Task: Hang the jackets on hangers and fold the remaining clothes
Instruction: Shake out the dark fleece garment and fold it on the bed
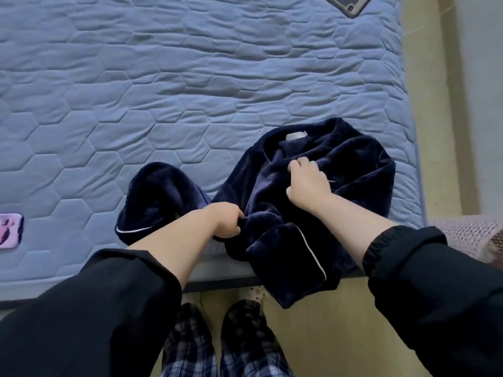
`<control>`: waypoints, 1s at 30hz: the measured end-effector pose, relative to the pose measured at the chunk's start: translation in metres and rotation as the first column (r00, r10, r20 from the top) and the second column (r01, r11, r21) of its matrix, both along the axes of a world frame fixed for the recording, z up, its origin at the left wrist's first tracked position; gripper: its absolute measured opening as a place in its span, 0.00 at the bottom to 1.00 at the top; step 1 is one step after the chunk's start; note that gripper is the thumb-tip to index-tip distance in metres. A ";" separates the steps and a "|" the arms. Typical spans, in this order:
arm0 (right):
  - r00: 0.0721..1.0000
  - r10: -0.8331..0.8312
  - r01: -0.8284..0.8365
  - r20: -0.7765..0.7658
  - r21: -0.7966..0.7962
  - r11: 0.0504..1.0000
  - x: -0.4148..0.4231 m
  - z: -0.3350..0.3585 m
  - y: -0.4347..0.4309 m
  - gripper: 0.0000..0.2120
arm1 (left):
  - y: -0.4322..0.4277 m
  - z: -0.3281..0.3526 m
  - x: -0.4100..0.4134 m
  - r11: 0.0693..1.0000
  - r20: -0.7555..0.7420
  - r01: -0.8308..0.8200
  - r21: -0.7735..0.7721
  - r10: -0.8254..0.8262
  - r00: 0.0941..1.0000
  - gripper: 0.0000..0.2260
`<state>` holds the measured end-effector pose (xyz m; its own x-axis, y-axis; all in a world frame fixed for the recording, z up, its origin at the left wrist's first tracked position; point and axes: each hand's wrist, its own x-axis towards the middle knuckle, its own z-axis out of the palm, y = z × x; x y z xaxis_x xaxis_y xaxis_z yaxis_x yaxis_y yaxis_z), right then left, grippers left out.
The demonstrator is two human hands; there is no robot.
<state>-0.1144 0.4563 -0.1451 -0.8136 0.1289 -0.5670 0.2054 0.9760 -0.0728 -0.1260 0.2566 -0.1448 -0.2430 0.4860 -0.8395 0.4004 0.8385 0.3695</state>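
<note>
A navy fleece top (272,186) lies crumpled on the near right of a blue quilted mattress (163,91), with one cuffed sleeve (288,262) hanging over the near edge. The left hand (226,220) bunches its near fabric in curled fingers. The right hand (309,186) pinches the front below the collar, probably to spread it flat for folding. No container shows. A pink flat object (9,231) lies at the left.

Blue quilted mattress (163,91) with hexagon stitching, pink-cased phone (9,231) at its left edge, grey-rimmed dark object (351,6) at its far edge, pinkish knitted fabric (468,235) beside its near right corner, tan floor (313,336) below.
</note>
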 end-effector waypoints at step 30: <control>0.950 -0.310 0.304 0.026 -0.284 0.909 0.051 0.059 -0.041 0.41 | -0.008 0.065 0.014 0.751 0.053 -0.565 0.341 0.585 0.810 0.09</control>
